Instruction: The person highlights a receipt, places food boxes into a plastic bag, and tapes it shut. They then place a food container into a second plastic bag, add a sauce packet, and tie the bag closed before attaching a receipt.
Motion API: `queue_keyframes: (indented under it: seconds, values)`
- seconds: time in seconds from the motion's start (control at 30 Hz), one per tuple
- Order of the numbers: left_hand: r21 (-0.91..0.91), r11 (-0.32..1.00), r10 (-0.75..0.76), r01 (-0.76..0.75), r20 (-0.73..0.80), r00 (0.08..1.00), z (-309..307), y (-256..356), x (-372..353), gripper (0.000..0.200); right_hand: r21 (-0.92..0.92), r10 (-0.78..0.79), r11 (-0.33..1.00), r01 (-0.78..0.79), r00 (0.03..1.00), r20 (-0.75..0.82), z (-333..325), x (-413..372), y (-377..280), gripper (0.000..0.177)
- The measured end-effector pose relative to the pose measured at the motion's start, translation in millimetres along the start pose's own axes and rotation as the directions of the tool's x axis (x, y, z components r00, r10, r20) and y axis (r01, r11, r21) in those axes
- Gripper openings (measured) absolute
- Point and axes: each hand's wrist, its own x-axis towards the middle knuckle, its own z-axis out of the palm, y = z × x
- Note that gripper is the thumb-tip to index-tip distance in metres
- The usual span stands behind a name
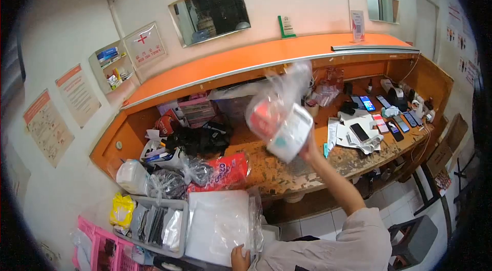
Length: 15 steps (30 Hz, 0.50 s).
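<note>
Right arm extended up and forward; right hand (309, 151), grip closed on a white box (291, 135) inside a clear plastic bag (277, 98), above the tabletop (277, 168); left hand (239, 258) low on a stack of clear bags (218, 222), grip not discernible

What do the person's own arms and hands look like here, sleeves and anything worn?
Both hands are bare, no gloves: right hand, left hand. The right forearm is uncovered; a loose pale beige sleeve begins near the elbow. No watch or ring shows, though small ones could be lost in blur.
</note>
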Motion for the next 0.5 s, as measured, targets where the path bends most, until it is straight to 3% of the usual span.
queue_keyframes:
  seconds: [0.07,0.1,0.13,0.17,0.2,0.23,0.33,0.43,0.47,0.5]
  values:
    - [0.148,0.989,0.018,0.004,-0.148,0.989,46.9,-63.0,1.7,0.041,-0.101,-0.095,0.990,0.102,0.993,0.067,-4.3,63.1,-31.8,0.072]
    - [0.131,0.986,-0.071,0.101,-0.215,0.974,67.5,-98.5,2.9,0.044,-0.181,-0.211,0.963,0.201,0.977,-0.039,5.4,94.1,-43.9,0.075]
    - [0.152,0.981,-0.088,0.120,-0.203,0.975,66.4,-98.1,7.0,0.044,-0.105,-0.225,0.969,0.222,0.974,-0.017,-5.1,133.6,-53.0,0.074]
    - [0.174,0.974,-0.110,0.144,-0.194,0.975,62.7,-100.1,5.3,0.045,-0.157,-0.399,0.910,0.383,0.912,-0.092,12.0,150.4,-64.8,0.057]
    - [0.195,0.967,-0.126,0.162,-0.185,0.975,57.7,-102.6,5.3,0.046,-0.199,-0.435,0.886,0.420,0.900,-0.035,24.9,164.8,-78.0,0.052]
    - [0.215,0.961,-0.139,0.175,-0.176,0.975,52.1,-103.4,6.3,0.047,-0.175,-0.494,0.865,0.470,0.858,-0.141,26.3,191.1,-81.7,0.051]
    - [0.266,0.938,-0.183,0.223,-0.168,0.969,33.6,-78.0,8.3,0.048,-0.285,-0.658,0.751,0.596,0.716,-0.235,15.9,264.8,-97.0,0.056]
    - [0.330,0.887,-0.265,0.323,-0.210,0.941,14.2,-8.6,24.6,0.044,-0.469,-0.701,0.698,0.541,0.650,-0.294,-13.7,342.7,-103.7,0.054]
    - [0.370,0.849,-0.310,0.377,-0.229,0.923,10.4,18.4,32.4,0.043,-0.466,-0.646,0.756,0.459,0.634,-0.425,9.6,327.6,-107.9,0.062]
    - [0.407,0.808,-0.351,0.425,-0.247,0.903,9.9,32.3,36.1,0.042,-0.606,-0.706,0.684,0.406,0.578,-0.409,-11.0,357.7,-105.9,0.065]
